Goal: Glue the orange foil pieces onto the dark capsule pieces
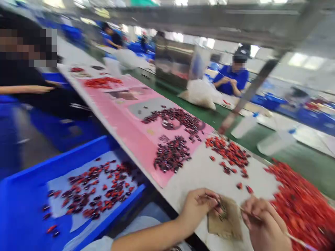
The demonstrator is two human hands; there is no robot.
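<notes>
The person's left hand is closed around slim tweezers, their tips blurred over a square of brown cardboard on the white bench. The right hand grips a thin stick, its far end reaching toward the same spot. Just to the right, a deep heap of red pieces spreads across the bench, with a looser red cluster beyond it. Two mounds of dark pieces sit on a pink sheet.

Left of the bench, a blue plastic tray is lined with a pale sheet and holds scattered red and dark pieces. Two translucent plastic bottles lie across a green surface, near a bulging white bag. Farther off, a co-worker in a blue shirt works with both hands together, and another person's forearm reaches in at the left.
</notes>
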